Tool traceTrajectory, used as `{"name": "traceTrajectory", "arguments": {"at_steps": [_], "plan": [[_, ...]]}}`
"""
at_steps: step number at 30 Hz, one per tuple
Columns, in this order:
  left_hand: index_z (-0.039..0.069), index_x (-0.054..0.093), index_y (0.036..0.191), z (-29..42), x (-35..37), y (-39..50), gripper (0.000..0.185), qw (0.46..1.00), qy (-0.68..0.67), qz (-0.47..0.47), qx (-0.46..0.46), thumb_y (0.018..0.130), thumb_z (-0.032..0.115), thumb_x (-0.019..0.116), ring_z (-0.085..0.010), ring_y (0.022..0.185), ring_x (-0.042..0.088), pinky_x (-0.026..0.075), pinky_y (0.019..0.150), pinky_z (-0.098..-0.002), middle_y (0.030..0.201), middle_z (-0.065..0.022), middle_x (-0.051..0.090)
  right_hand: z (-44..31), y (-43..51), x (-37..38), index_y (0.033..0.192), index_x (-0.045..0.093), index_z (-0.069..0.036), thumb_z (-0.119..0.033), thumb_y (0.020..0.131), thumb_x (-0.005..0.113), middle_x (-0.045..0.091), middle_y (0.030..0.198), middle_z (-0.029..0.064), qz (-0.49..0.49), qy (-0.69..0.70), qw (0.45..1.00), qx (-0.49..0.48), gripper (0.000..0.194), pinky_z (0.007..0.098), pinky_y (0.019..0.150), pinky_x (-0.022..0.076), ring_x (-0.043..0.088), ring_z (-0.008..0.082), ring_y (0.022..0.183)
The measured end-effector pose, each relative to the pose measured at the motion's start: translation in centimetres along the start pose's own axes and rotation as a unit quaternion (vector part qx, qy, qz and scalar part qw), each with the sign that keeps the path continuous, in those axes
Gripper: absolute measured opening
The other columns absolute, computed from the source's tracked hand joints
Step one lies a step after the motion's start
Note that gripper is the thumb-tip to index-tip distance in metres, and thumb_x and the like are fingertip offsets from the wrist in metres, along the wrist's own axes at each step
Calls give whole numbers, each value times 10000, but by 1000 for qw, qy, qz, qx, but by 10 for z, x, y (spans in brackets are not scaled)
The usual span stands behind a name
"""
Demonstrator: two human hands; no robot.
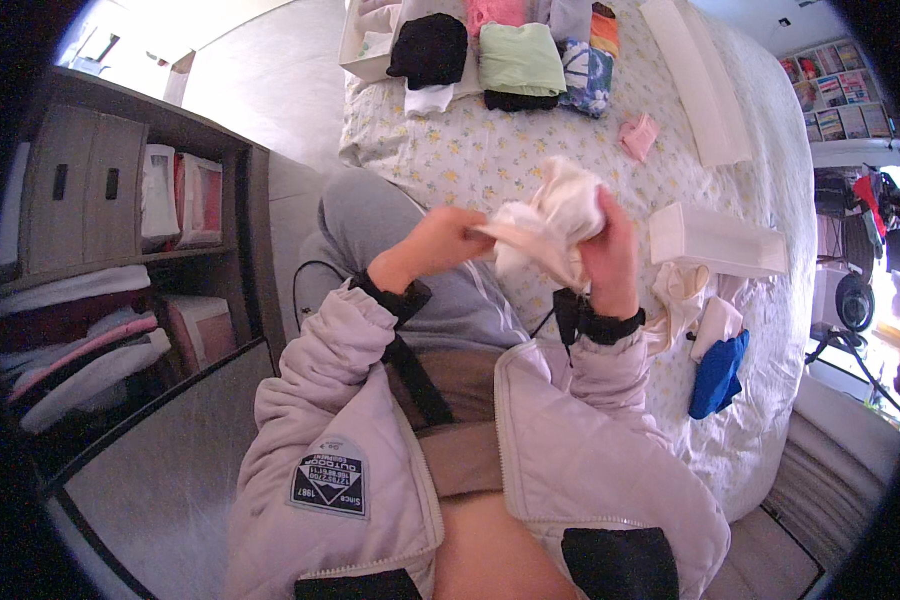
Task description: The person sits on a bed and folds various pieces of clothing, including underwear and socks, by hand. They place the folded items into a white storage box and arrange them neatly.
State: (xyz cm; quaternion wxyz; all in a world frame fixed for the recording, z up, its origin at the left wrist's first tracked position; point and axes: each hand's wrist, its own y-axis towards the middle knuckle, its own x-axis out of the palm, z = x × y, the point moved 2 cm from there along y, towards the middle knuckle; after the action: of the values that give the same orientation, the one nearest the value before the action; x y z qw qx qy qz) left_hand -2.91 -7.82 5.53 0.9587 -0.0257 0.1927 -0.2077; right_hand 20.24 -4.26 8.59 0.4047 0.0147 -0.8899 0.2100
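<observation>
A crumpled white and pale pink garment (551,217) is stretched between my hands above the bed, partly blurred. My left hand (450,244) pinches its edge on the left side. My right hand (613,255) grips it on the right, with some fingers hidden behind the cloth. Below and right of my right hand lie a cream garment (679,292), a pale pink cloth (716,330) and a blue cloth (718,375), beside a white open box (720,236). A small pink cloth (639,137) lies on the floral bedsheet (450,142) farther back.
Folded clothes stand at the bed's far side: a black one (429,51), a light green one (521,60) and a blue patterned one (586,75). A white box (367,64) is beside them. A long white strip (701,90) lies at right. A shelf unit (247,225) stands at left.
</observation>
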Motion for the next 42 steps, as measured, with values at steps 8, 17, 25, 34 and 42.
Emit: {"name": "traceTrajectory", "arguments": {"at_steps": [8, 17, 25, 34, 42], "plan": [[14, 626, 933, -29, -36, -4, 281, 830, -419, 319, -181, 878, 213, 435, -171, 635, 610, 503, 589, -277, 820, -67, 641, 4, 57, -72, 1148, 501, 21, -143, 910, 434, 595, 1086, 126, -18, -26, 998, -61, 297, 338, 913, 432, 560, 220, 1029], [25, 571, 1072, -47, -37, 2, 276, 892, -368, 192, -180, 825, 149, 557, -164, 884, 587, 475, 757, -303, 988, -63, 608, 70, 30, -10, 1125, 526, -61, 39, 644, 554, 542, 1139, 111, -149, -720, 583, -346, 492, 368, 899, 408, 514, 303, 1064], [-25, 599, 992, -52, -42, -2, 259, 975, -142, 97, -138, 734, -5, 612, -146, 775, 590, 473, 727, -284, 840, -33, 628, 46, 48, -12, 827, 517, -37, 23, 628, 540, 545, 754, 98, -24, -750, 610, -254, 209, 385, 631, 425, 531, 318, 717], [-28, 597, 914, -46, -54, 2, 155, 904, -88, 377, -184, 817, 59, 512, -152, 505, 588, 451, 409, -275, 677, -89, 612, -14, 28, -42, 767, 571, -16, 2, 709, 579, 592, 770, 29, 136, -535, 791, -263, 61, 236, 568, 382, 507, 107, 656], [17, 544, 1051, -38, -58, 5, 255, 824, -474, 280, -137, 908, 187, 420, -187, 545, 587, 493, 481, -273, 798, -98, 607, -8, -6, -18, 1020, 554, -22, -1, 737, 651, 591, 906, 3, -146, -309, 940, -11, 300, 235, 761, 444, 563, 95, 790]]}}
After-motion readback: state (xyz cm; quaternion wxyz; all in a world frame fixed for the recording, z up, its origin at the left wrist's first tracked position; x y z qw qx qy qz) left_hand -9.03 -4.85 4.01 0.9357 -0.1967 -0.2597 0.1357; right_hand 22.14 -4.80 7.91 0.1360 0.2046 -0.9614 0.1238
